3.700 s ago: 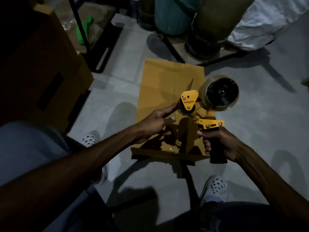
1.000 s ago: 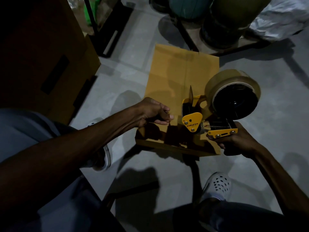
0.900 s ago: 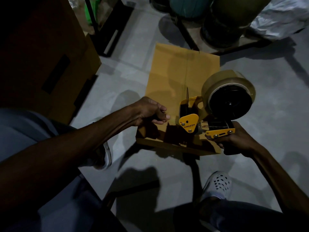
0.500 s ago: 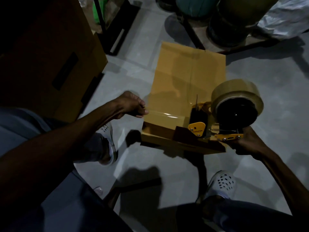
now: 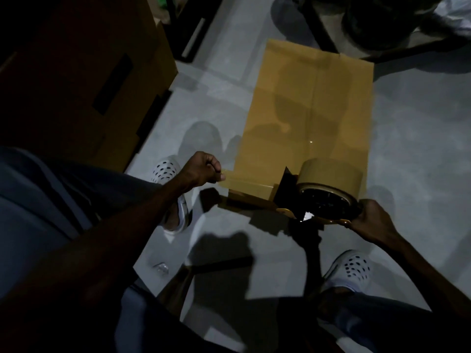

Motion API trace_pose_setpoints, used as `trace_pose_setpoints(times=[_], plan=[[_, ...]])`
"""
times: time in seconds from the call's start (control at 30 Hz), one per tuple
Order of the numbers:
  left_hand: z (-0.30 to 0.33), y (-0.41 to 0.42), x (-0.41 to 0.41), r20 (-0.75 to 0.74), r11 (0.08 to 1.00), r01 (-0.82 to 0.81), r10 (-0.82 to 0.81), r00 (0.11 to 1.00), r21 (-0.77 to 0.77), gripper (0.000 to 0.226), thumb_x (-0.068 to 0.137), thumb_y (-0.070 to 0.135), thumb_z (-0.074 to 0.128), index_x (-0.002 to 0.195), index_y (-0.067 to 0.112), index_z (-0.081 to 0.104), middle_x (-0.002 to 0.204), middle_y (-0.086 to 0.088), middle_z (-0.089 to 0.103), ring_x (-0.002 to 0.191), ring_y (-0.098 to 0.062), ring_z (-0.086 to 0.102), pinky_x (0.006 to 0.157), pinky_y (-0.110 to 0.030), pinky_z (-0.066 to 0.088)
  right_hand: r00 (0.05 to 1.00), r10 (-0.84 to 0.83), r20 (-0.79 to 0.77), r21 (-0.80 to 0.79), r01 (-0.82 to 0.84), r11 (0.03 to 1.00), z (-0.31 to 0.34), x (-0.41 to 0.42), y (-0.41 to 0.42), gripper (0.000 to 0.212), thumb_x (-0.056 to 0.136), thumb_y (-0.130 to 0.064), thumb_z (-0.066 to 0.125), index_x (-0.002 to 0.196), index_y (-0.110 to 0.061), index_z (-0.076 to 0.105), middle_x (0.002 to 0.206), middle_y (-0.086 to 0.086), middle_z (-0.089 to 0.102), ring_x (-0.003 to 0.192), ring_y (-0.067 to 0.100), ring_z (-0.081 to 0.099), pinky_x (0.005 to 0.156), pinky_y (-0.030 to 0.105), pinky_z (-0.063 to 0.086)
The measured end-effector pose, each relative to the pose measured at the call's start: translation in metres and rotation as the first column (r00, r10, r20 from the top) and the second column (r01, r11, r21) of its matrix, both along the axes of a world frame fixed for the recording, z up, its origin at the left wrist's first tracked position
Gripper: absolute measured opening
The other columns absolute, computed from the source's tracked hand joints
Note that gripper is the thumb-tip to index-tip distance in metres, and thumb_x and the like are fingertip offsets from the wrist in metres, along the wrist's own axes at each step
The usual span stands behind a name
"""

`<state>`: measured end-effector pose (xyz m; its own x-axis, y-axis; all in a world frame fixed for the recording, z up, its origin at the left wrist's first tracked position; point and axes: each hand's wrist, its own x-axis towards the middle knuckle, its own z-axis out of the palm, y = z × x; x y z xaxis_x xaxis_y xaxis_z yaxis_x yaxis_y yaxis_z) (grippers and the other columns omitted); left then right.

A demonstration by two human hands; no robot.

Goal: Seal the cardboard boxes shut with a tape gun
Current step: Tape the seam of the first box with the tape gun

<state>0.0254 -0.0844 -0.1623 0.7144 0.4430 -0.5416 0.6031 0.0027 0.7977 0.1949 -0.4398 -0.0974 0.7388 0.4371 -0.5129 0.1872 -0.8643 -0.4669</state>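
A flat yellow-brown cardboard box (image 5: 311,103) lies on the grey floor in front of me. My right hand (image 5: 369,220) grips the handle of the yellow tape gun (image 5: 323,192), which carries a large tape roll and sits over the box's near right corner. A strip of clear tape (image 5: 244,183) runs leftward from the gun along the box's near edge. My left hand (image 5: 201,170) pinches the free end of that strip just past the box's left side.
A big dark cardboard box (image 5: 84,72) stands at the left. Dark drums on a pallet (image 5: 377,26) sit behind the flat box. My two white perforated shoes (image 5: 168,171) (image 5: 351,268) stand on the floor near the box's front edge.
My left hand has pulled the tape end out to the left, away from the gun. The tape gun has dropped lower toward the box's near right corner and tilted flatter.
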Motion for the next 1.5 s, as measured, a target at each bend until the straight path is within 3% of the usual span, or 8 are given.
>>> trace_pose_setpoints(times=[0.37,0.53,0.8,0.9,1.0,1.17,1.3,1.5], plan=[[-0.039,-0.006,-0.007,-0.056,0.988,0.058,-0.051,0.997,0.146,0.032,0.070,-0.006,0.083,0.060,0.014,0.060,0.054,0.002,0.058,0.057,-0.014,0.056,0.065,-0.024,0.047,0.992,0.111,0.064,-0.109,-0.104,0.989,-0.027,-0.001,-0.003,0.032,0.073,-0.019,0.083,0.060,-0.006,0.057,0.047,0.000,0.047,0.046,0.018,0.045,0.050,0.027,0.028],[-0.050,-0.014,-0.007,-0.066,0.971,0.045,-0.030,0.997,0.236,0.031,0.071,-0.001,0.084,0.062,0.017,0.061,0.059,0.006,0.059,0.057,-0.007,0.057,0.064,-0.022,0.046,0.979,0.173,0.106,-0.124,-0.160,0.979,-0.033,-0.004,-0.001,0.048,0.075,-0.012,0.076,0.050,-0.020,0.036,0.045,-0.003,0.041,0.044,0.015,0.039,0.049,0.027,0.026],[-0.055,-0.032,-0.003,-0.055,0.952,0.089,-0.076,0.996,0.294,0.011,0.082,0.002,0.073,0.080,0.013,0.072,0.075,0.002,0.067,0.066,-0.004,0.060,0.063,-0.017,0.043,0.973,0.205,0.106,-0.188,-0.183,0.965,-0.037,-0.007,-0.001,0.028,0.077,-0.019,0.075,0.060,-0.017,0.053,0.061,0.002,0.058,0.063,0.029,0.059,0.052,0.027,0.034],[-0.054,-0.035,-0.006,-0.049,0.940,0.096,-0.085,0.995,0.328,0.012,0.086,0.008,0.070,0.087,0.020,0.071,0.094,-0.005,0.073,0.092,-0.024,0.069,0.076,-0.028,0.050,0.979,0.191,0.076,-0.192,-0.173,0.966,-0.035,-0.007,0.001,0.024,0.079,-0.029,0.076,0.070,-0.018,0.057,0.079,0.009,0.066,0.077,0.031,0.063,0.063,0.031,0.040],[-0.053,-0.036,-0.011,-0.140,0.922,0.197,-0.158,0.977,0.333,0.032,0.094,0.018,0.062,0.126,0.009,0.065,0.138,-0.016,0.057,0.128,-0.031,0.053,0.098,-0.029,0.039,0.983,0.178,0.042,-0.198,-0.166,0.966,-0.036,-0.005,-0.002,0.030,0.080,-0.037,0.076,0.067,-0.028,0.050,0.082,0.008,0.065,0.087,0.034,0.065,0.077,0.040,0.044],[-0.060,-0.054,-0.003,-0.114,0.971,0.069,-0.044,0.993,0.231,0.042,0.096,0.041,0.055,0.072,0.008,0.064,0.080,-0.011,0.065,0.083,-0.025,0.064,0.074,-0.032,0.044,0.985,0.173,0.021,-0.230,-0.163,0.959,-0.043,-0.001,-0.007,0.039,0.079,-0.039,0.076,0.062,-0.032,0.043,0.073,-0.001,0.056,0.083,0.031,0.063,0.089,0.050,0.045],[-0.057,-0.059,-0.007,-0.102,0.921,0.204,-0.180,0.978,0.332,0.035,0.091,0.045,0.065,0.097,0.011,0.073,0.086,0.000,0.069,0.079,-0.015,0.062,0.062,-0.026,0.041,0.991,0.127,0.033,-0.153,-0.121,0.981,-0.044,0.000,-0.007,0.039,0.077,-0.030,0.080,0.057,-0.029,0.046,0.058,-0.009,0.051,0.064,0.022,0.054,0.069,0.031,0.035],[-0.060,-0.030,-0.013,-0.218,0.796,0.382,-0.315,0.924,0.470,0.052,0.090,0.061,0.057,0.116,0.017,0.067,0.104,-0.002,0.067,0.098,-0.023,0.062,0.080,-0.030,0.042,0.996,0.088,0.029,-0.072,-0.086,0.994,-0.035,-0.007,0.010,0.019,0.071,-0.037,0.077,0.064,-0.028,0.062,0.064,-0.002,0.062,0.068,0.024,0.058,0.054,0.027,0.032]])
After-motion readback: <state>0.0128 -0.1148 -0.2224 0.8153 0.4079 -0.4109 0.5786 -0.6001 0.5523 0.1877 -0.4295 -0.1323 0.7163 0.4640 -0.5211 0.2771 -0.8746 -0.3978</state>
